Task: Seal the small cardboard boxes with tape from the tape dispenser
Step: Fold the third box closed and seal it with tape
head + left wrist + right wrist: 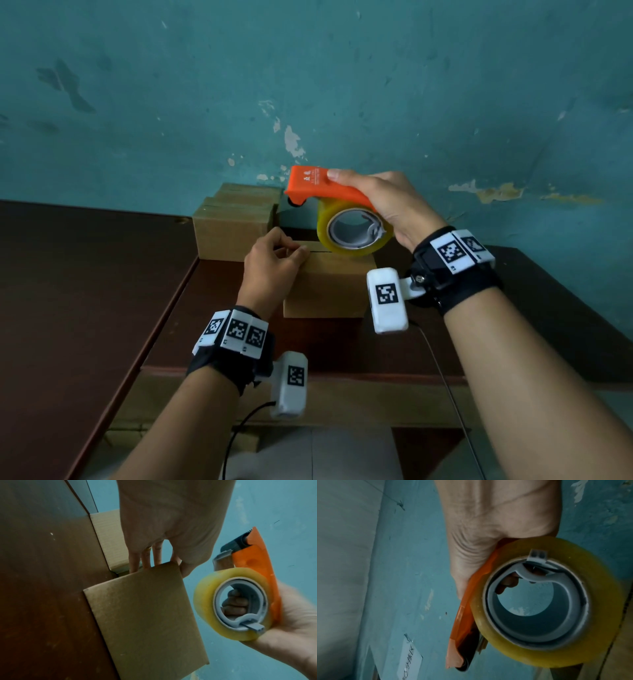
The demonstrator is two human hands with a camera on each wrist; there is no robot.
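Note:
A small brown cardboard box stands on the dark wooden table, its top seam facing up. My left hand rests on the box's top left, fingers curled over the upper edge; the left wrist view shows those fingers hooked behind the box. My right hand grips an orange tape dispenser carrying a yellowish tape roll, held just above the box's far top, its cutter end towards the wall. The right wrist view shows the roll and the orange body close up.
A stack of similar cardboard boxes sits against the teal wall, behind and left of the box. Black cables hang off both wrists near the table's front edge. A lower cardboard layer lies under the table's front.

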